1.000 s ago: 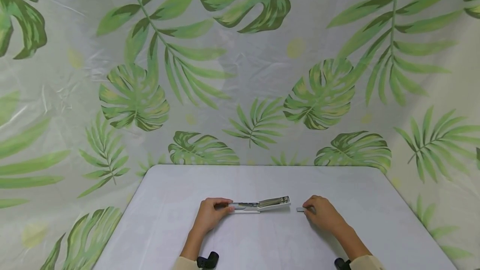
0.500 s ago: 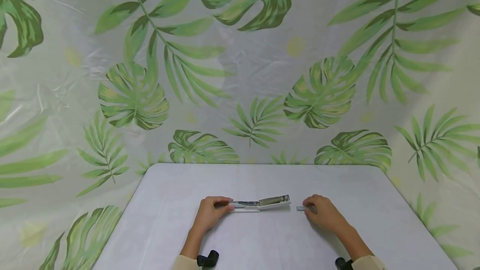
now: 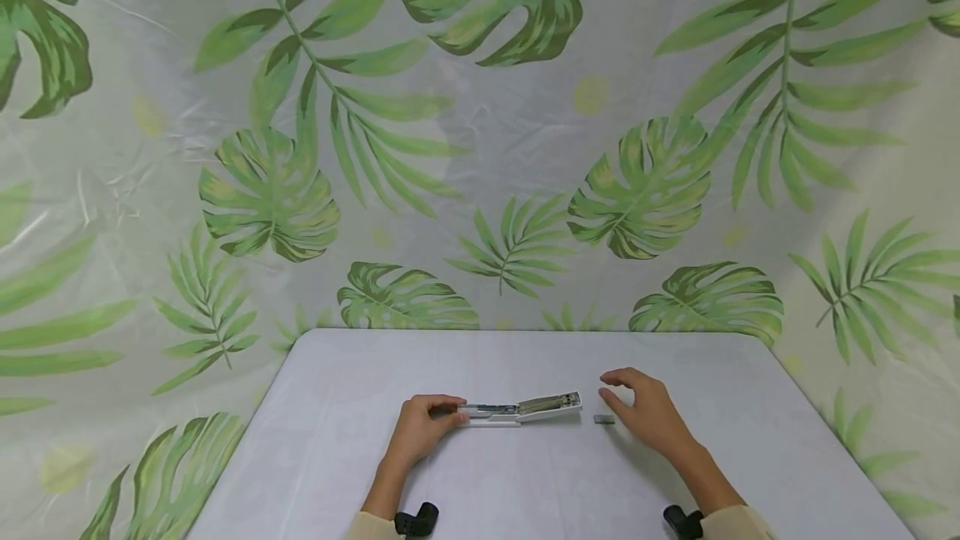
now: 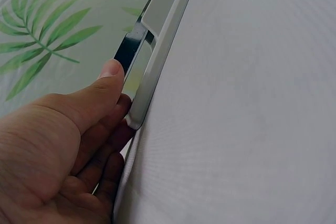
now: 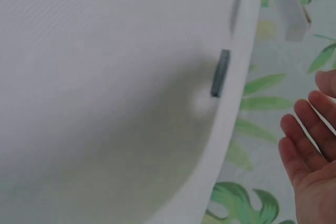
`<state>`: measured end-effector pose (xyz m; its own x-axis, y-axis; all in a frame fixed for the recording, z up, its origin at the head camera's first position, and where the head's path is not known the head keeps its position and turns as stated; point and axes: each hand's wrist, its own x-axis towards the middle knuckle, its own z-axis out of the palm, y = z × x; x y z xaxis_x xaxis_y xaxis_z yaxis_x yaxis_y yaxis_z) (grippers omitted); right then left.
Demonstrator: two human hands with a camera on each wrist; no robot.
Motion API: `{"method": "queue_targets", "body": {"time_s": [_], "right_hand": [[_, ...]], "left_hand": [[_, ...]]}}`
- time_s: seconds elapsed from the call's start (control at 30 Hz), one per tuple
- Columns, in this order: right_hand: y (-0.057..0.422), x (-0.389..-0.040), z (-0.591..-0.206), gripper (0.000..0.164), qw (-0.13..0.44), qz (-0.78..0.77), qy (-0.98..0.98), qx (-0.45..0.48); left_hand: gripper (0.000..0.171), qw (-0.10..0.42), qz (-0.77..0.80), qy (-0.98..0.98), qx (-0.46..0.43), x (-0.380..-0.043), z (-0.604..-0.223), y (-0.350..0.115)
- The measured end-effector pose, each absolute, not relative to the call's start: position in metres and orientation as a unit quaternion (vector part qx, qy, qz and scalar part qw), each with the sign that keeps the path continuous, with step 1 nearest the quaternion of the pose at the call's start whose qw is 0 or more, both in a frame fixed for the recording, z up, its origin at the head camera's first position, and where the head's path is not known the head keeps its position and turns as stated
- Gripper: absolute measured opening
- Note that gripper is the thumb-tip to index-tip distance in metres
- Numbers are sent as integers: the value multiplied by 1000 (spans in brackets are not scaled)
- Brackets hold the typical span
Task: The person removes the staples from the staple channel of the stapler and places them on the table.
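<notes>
The left hand (image 3: 422, 427) pinches the opened stapler (image 3: 528, 409); right of the stapler, the right hand (image 3: 647, 411) hovers, fingers spread, near a staple strip (image 3: 603, 419).

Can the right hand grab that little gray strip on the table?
Probably yes: the right hand holds nothing, the strip lies close by, apart from the stapler, and the way between looks free.

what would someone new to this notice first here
Probably the leafy backdrop behind the white table. Next, mid-table, the stapler, top swung open, one end gripped by the left hand. Then the small grey strip past its raised end, near the right hand.
</notes>
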<state>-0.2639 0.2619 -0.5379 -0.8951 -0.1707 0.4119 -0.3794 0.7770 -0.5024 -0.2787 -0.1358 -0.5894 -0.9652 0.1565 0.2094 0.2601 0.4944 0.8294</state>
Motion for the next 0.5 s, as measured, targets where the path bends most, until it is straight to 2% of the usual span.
{"method": "queue_targets", "body": {"time_s": [0.27,0.5], "right_hand": [[231,-269,-524,24,207,317,-910,172],[198,-274,-517,24,180,343,-904,180]], "left_hand": [[23,51,-486,-865,-114,-278,-589,-135],[24,54,-486,-863,-126,-278,-590,-135]]}}
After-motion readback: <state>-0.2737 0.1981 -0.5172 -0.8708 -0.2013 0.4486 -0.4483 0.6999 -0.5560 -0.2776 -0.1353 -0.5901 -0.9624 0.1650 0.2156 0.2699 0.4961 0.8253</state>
